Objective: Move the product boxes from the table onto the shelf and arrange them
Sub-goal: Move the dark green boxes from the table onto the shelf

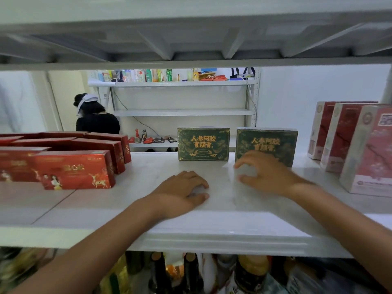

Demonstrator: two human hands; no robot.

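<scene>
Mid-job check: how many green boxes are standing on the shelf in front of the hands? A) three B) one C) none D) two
D: a left green box and a right green box stand upright, apart, at the back of the shelf.

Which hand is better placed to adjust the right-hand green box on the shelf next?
Right, probably. The right hand is open directly in front of the right-hand dark green cardboard box with gold lettering. The left hand rests on the white shelf board, nearer the other green box.
</scene>
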